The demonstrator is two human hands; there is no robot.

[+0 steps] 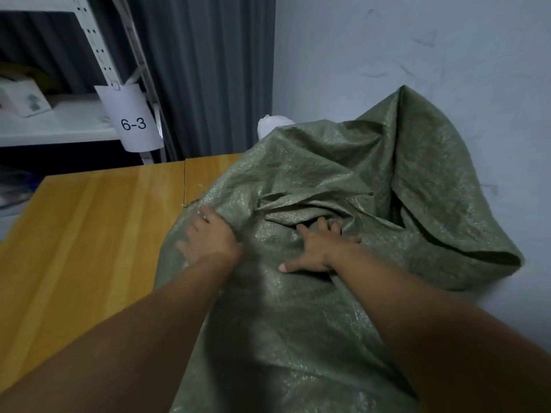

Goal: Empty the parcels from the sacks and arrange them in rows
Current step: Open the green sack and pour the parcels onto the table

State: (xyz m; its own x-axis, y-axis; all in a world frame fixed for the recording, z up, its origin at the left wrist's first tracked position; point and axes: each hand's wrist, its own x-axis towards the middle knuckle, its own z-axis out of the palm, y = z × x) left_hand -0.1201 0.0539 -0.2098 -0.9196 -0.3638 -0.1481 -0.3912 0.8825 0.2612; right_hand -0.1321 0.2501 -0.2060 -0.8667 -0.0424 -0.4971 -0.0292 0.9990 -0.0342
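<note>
A large green woven sack (328,162) lies bulging across the right side of the wooden table (89,234), its far end crumpled up against the wall. My left hand (208,236) grips the sack's left edge, fingers curled into the fabric. My right hand (319,245) rests on top of the sack with fingers spread, fingertips tucked under a fold. A white wrapped parcel (272,123) peeks out behind the sack's far side. What the sack contains is hidden.
A white metal shelf (59,126) stands at the far left with a paper label reading 6-3 (132,119) and a white box (22,98) on it. A dark curtain (208,70) hangs behind the table; a pale wall (417,40) is to the right.
</note>
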